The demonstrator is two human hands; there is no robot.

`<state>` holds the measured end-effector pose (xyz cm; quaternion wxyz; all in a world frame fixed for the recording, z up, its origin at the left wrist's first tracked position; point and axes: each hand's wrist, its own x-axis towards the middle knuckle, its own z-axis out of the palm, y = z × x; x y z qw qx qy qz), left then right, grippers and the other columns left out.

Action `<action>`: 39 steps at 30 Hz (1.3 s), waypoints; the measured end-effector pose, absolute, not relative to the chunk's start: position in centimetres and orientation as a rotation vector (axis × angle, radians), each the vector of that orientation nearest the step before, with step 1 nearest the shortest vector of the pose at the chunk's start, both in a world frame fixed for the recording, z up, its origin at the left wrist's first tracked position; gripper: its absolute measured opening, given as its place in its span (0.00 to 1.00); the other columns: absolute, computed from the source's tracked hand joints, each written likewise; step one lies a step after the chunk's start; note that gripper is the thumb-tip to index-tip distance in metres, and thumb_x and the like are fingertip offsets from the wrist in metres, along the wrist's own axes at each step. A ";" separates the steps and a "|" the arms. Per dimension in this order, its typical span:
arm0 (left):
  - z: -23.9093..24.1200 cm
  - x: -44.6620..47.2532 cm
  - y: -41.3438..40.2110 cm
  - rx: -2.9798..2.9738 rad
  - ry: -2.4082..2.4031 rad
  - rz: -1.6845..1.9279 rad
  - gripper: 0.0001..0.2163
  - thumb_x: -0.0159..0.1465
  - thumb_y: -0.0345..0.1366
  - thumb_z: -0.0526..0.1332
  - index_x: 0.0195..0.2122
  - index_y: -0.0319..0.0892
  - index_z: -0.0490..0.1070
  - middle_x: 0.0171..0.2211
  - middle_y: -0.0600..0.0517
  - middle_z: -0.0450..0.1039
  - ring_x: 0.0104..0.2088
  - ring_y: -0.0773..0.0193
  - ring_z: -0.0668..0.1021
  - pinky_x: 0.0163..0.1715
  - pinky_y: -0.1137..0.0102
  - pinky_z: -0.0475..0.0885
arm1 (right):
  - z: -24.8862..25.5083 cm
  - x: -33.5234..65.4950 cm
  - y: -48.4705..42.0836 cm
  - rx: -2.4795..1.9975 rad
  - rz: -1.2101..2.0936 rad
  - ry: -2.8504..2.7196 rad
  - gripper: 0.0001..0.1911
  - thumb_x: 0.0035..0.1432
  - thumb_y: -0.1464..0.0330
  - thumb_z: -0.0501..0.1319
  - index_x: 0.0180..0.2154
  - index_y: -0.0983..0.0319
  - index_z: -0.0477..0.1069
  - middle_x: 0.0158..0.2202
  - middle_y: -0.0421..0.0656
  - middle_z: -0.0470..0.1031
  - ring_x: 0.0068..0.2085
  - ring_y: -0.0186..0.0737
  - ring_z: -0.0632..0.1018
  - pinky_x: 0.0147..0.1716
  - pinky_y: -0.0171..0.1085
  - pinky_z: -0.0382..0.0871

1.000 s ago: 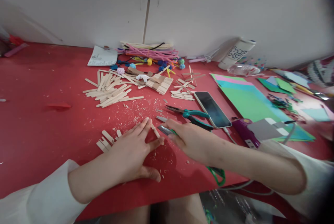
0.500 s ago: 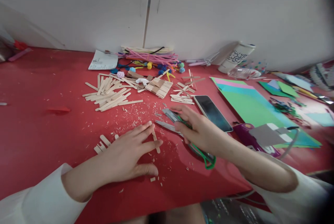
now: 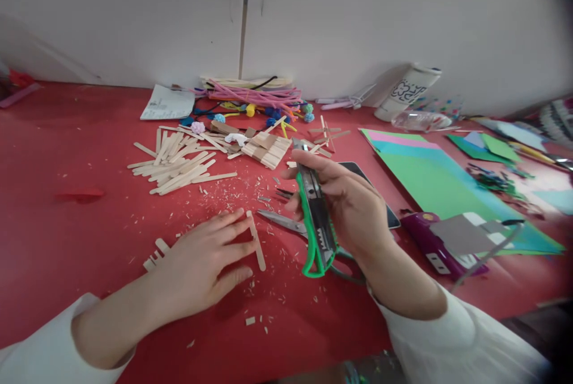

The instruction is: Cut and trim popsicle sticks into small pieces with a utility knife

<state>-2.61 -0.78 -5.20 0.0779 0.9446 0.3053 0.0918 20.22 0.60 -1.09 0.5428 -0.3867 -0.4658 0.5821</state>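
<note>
My right hand [image 3: 353, 205] grips a green and black utility knife [image 3: 317, 211], raised above the table with its metal tip pointing away from me. My left hand [image 3: 201, 258] lies flat on the red table [image 3: 188, 345], fingers spread, the fingertips touching a single wooden craft stick [image 3: 256, 242]. A pair of scissors [image 3: 286, 223] lies beneath the knife, its handles partly hidden by my right hand. Partly covered by my left hand are some short cut sticks [image 3: 156, 255]. Wood shavings are scattered around the stick.
Beyond my hands lie a pile of craft sticks [image 3: 183, 163], a bundled stack of sticks [image 3: 267, 150] and pink pipe cleaners [image 3: 255, 94]. On the right are a phone [image 3: 358, 172], coloured paper [image 3: 416, 175], a purple glue gun [image 3: 430, 240] and a white tumbler [image 3: 405, 92].
My right hand has lifted the utility knife from beside the scissors and turned it upright. My left hand stays by the stick, its fingers slightly shifted. The view has moved a little.
</note>
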 end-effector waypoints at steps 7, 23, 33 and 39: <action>-4.5 -2.3 -1.0 2.750 0.926 0.047 0.22 0.65 0.50 0.52 0.57 0.49 0.65 0.64 0.43 0.51 0.62 0.46 0.58 0.56 0.48 0.61 | -1.3 20.9 0.7 -0.862 1.320 -1.215 0.32 0.45 0.75 0.54 0.54 0.55 0.64 0.49 0.42 0.73 0.44 0.41 0.78 0.39 0.41 0.76; -3.9 -2.5 -1.1 2.620 0.872 -0.212 0.37 0.58 0.64 0.47 0.63 0.49 0.54 0.66 0.40 0.39 0.64 0.42 0.48 0.56 0.47 0.57 | -2.9 20.0 -0.5 -1.099 0.992 -1.862 0.07 0.57 0.67 0.58 0.40 0.59 0.67 0.38 0.41 0.75 0.38 0.36 0.76 0.38 0.36 0.69; -4.6 -2.4 -1.4 2.612 0.951 -0.136 0.39 0.53 0.62 0.58 0.63 0.51 0.54 0.66 0.42 0.40 0.64 0.41 0.48 0.57 0.47 0.56 | -3.3 19.0 -0.7 -1.163 0.943 -2.011 0.07 0.56 0.69 0.55 0.38 0.61 0.67 0.32 0.41 0.76 0.31 0.35 0.76 0.30 0.33 0.69; -4.5 -2.7 -1.1 2.582 0.906 -0.106 0.37 0.52 0.62 0.60 0.61 0.54 0.57 0.66 0.42 0.39 0.63 0.39 0.50 0.55 0.45 0.59 | -2.5 19.1 -0.6 -1.187 0.911 -2.094 0.07 0.55 0.72 0.56 0.36 0.61 0.71 0.30 0.40 0.78 0.28 0.32 0.77 0.28 0.30 0.70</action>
